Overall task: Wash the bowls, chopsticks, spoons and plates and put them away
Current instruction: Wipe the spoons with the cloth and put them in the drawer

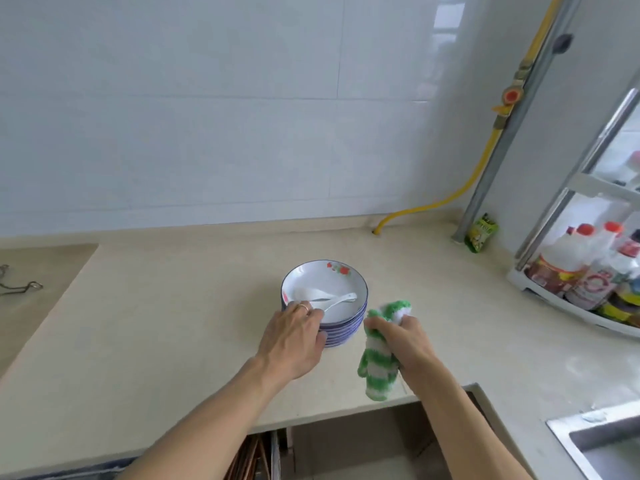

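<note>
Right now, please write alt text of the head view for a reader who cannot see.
A person's left hand holds the near rim of a stack of blue-rimmed plates on a beige counter, with two white spoons in the top plate. The right hand grips a green-and-white cloth beside the stack.
</note>
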A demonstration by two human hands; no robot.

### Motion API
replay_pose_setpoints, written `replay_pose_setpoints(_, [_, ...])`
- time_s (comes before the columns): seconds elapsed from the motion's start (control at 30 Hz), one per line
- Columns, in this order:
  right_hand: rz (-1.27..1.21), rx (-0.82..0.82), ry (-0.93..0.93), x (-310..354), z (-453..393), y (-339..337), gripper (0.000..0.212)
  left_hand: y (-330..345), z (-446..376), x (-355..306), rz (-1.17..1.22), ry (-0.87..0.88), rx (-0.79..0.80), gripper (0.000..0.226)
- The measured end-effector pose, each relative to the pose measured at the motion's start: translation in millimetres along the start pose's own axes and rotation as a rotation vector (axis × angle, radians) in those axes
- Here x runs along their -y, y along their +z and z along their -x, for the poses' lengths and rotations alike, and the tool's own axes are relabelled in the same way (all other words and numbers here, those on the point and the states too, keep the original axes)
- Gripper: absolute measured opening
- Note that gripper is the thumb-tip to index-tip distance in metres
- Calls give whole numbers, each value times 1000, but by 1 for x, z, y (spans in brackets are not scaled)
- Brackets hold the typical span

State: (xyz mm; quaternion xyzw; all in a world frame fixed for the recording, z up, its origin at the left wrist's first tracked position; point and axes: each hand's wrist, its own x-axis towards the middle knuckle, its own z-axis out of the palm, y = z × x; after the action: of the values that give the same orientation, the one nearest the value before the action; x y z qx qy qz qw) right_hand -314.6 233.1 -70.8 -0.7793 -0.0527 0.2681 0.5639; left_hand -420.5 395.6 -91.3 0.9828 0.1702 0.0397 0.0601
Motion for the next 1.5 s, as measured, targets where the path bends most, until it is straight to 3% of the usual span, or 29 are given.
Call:
replay_pose_setpoints(0.23, [58, 124, -44, 11, -77, -15, 18, 14, -103, -12, -30, 21, 127, 36])
replay_pose_setpoints(0.37, [74, 210, 3, 8, -100, -23, 35, 30, -139, -18, -126, 62, 208, 42])
replay_pose_setpoints(0.47, [50, 249, 10, 6, -112, -27, 24, 38, -152, -21, -131, 99, 223, 43])
replay_pose_setpoints(0.63, [1, 283, 5, 6, -123, -30, 15, 42, -158, -19, -74, 99, 278, 8])
replay_pose_setpoints(0.73, [-38, 275, 10, 10, -123, -29, 18, 33, -158, -15, -13, 68, 303, 3])
replay_pose_setpoints(0.9, [-126, 299, -17, 28, -116, -23, 14, -12, -149, -4, 232, -4, 201, 35])
replay_pose_setpoints(0.97, [-139, 291, -28, 37, -111, -16, 19, -33, -142, 5, 339, -83, 119, 26])
replay_pose_setpoints(1.03, [-141, 239, -31, 43, -105, -7, 40, -50, -134, 14, 431, -182, 16, 16])
replay_pose_setpoints(1.1, [-129, 166, -10, 47, -96, 3, 60, -66, -122, 22, 551, -339, -108, 22])
replay_pose_setpoints(1.17, [-169, 87, 3, 52, -83, 14, 44, -79, -110, 28, 723, -506, -249, 21])
replay_pose_setpoints(1.27, [-400, 122, 98, 59, -68, 33, 26, -93, -95, 29, 1067, -683, -422, 21])
replay_pose_setpoints(1.37, [-786, 242, 179, 76, -51, 58, 24, -100, -82, 20, 1376, -705, -447, 24])
replay_pose_setpoints(1.5, [-1123, 275, 178, 97, -39, 70, 29, -104, -64, 17, 1248, -653, -297, 17])
